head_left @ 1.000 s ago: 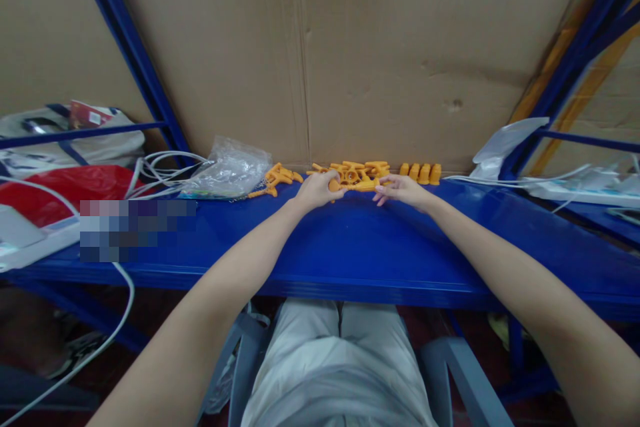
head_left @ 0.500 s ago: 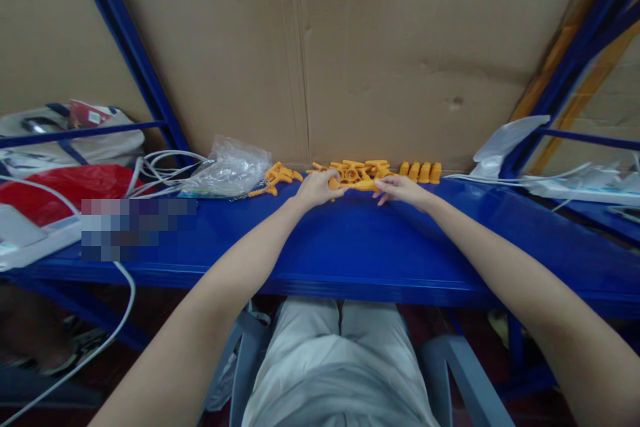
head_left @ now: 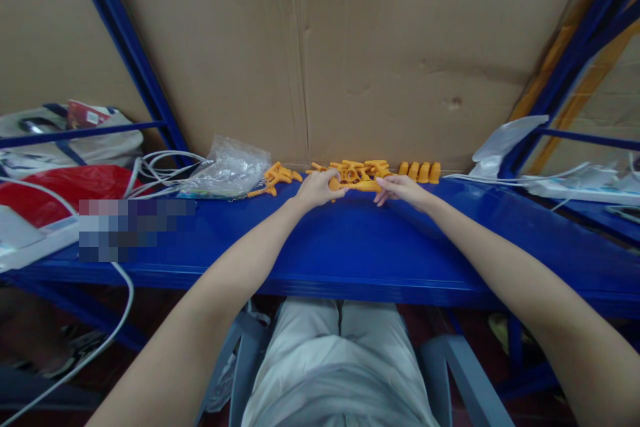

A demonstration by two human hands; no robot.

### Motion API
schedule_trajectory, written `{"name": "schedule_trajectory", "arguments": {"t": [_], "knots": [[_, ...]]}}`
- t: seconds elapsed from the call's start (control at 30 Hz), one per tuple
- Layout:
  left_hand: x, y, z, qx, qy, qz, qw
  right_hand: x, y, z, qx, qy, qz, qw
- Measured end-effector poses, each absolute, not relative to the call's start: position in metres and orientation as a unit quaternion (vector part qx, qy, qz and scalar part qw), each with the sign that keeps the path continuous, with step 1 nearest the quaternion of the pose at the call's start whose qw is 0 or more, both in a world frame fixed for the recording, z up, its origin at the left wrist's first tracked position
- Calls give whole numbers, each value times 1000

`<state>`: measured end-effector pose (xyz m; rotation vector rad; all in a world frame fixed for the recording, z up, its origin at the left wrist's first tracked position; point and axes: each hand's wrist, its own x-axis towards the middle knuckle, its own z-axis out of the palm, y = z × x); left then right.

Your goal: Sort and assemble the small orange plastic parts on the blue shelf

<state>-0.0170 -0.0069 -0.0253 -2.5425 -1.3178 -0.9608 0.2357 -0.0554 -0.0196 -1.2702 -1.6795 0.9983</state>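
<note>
My left hand [head_left: 319,189] is closed round the left end of an orange part [head_left: 365,185], low over the blue table. At that part's right end, my right hand [head_left: 400,190] pinches with thumb and forefinger, its other fingers curled below. Behind both hands lies a pile of orange pieces [head_left: 353,168], some ring-shaped. Several orange cup-like pieces [head_left: 425,172] stand in a row just right of the pile. Another orange cluster [head_left: 280,175] with a thin chain rests left of my left hand.
The blue table [head_left: 350,247] backs onto a cardboard panel [head_left: 370,60]. Left are a clear plastic bag [head_left: 230,167], white cables, a red bag [head_left: 75,190] and a power strip. White cables and a white object [head_left: 500,147] lie right. Blue posts flank the table.
My right thumb and forefinger have shifted very slightly on the orange part's right end. My left hand is almost still, and the objects on the table have not visibly moved.
</note>
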Motion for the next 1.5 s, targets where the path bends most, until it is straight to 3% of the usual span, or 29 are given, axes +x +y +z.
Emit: {"name": "schedule_trajectory", "arguments": {"t": [0.2,0.4,0.83,1.5], "knots": [[-17,-6,-24,-843,-425,-325,55,234,-54,-21,-519,-660,382,386],[-18,-9,-21,-844,-427,-323,32,242,-47,-26,-444,-694,362,435],[-16,-12,-19,-850,-406,-334,27,226,-53,-20,-517,-664,383,380],[-21,-4,-22,-848,-414,-330,27,243,-36,-33,-448,-701,346,433]]}}
